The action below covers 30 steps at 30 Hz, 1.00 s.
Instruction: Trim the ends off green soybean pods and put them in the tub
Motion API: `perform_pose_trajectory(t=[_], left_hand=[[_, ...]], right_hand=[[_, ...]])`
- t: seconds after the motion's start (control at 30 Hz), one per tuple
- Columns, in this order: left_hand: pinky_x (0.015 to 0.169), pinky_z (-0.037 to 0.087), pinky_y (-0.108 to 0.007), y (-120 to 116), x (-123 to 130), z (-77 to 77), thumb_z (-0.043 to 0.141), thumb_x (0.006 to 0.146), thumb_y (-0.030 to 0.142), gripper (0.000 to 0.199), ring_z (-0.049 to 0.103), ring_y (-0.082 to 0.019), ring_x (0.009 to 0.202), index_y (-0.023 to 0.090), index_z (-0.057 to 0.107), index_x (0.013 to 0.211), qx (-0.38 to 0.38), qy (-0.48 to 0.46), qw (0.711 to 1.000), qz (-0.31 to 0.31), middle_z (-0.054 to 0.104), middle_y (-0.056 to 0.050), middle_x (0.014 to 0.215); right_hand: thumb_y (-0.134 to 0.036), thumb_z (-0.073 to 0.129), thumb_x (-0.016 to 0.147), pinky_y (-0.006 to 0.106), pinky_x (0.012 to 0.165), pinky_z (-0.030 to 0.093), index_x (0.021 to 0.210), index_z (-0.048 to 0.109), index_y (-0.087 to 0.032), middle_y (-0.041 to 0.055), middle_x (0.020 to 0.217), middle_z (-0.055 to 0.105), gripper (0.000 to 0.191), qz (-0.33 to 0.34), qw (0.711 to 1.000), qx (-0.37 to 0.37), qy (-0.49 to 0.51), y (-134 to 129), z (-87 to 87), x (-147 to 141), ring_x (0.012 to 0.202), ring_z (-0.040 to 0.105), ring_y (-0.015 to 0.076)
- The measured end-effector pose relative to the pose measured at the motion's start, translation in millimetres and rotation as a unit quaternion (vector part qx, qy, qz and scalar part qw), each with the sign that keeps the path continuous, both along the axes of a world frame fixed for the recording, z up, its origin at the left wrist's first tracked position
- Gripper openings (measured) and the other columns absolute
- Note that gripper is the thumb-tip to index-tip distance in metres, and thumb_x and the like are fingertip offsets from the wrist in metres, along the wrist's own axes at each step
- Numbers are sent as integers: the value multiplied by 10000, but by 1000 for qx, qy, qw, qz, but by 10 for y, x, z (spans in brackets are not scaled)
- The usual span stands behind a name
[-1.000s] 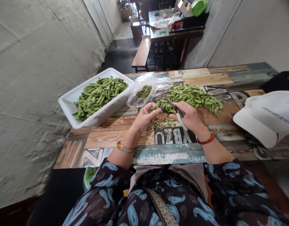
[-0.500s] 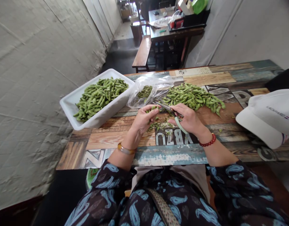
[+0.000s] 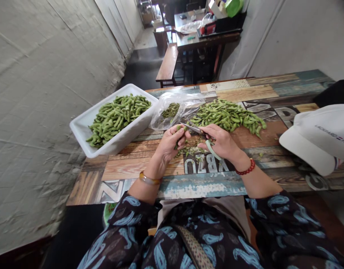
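My left hand (image 3: 171, 142) is closed on green soybean pods (image 3: 178, 128), partly hidden by its fingers. In my right hand (image 3: 221, 140) is a pair of scissors (image 3: 212, 150) with pale green handles, its blades pointing left at the pods. Small green trimmings (image 3: 193, 150) lie scattered on the table under both hands. Just beyond my right hand is a loose heap of soybean pods (image 3: 230, 115). A clear plastic bag (image 3: 186, 101) holding darker green clippings (image 3: 171, 110) lies beyond my left hand.
A white plastic tub (image 3: 82, 144) with a pile of pods stands at the table's left, near a pale wall (image 3: 43, 112). On the right of the patterned table (image 3: 202, 190) rests a white cap (image 3: 315, 138). Farther back are a bench (image 3: 168, 63) and another table (image 3: 205, 42).
The fingers of my left hand have shifted around the pods, with one pod now tilted lower in the grip. The scissors stay in my right hand, nearly in place.
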State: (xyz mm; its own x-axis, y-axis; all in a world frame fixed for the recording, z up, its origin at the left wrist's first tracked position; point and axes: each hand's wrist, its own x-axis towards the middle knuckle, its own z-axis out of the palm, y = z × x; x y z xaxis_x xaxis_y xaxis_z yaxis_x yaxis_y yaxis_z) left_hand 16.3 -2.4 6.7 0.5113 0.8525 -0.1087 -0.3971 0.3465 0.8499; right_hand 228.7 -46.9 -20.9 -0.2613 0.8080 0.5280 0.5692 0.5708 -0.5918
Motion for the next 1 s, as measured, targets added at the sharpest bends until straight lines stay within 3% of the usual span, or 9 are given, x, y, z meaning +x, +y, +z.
perform_pose_trajectory(t=[0.17,0.4,0.67,1.0], left_hand=[[356,237,-147,-12,13,-27,797,748,378,338,365,-9,400,129,570,760,19,12,1000,-8,655,7,696],[380,231,-158,-39,68,-30,831,703,376,374,404,-23,398,144,606,892,30,39,999,1,651,16,670],[402,227,-171,-55,77,5,907,563,329,416,379,-26,410,140,638,819,14,65,997,48,572,45,567],[411,212,-190,-59,48,-33,896,576,350,370,352,-34,421,135,696,800,39,110,991,59,504,58,517]], right_hand=[[-394,756,820,324,654,559,1271,613,-221,86,1035,622,504,9,1000,-14,-1,-10,4,-18,703,577,170],[-381,747,829,324,661,546,1277,611,-206,82,1009,626,500,11,1000,1,-28,-10,4,-17,700,573,173],[-373,731,844,334,685,554,1272,608,-220,85,1020,634,471,17,999,16,-35,-16,28,-21,750,600,195],[-395,735,839,331,690,550,1288,594,-223,86,1012,626,502,35,999,18,-34,-11,18,-24,766,596,200]])
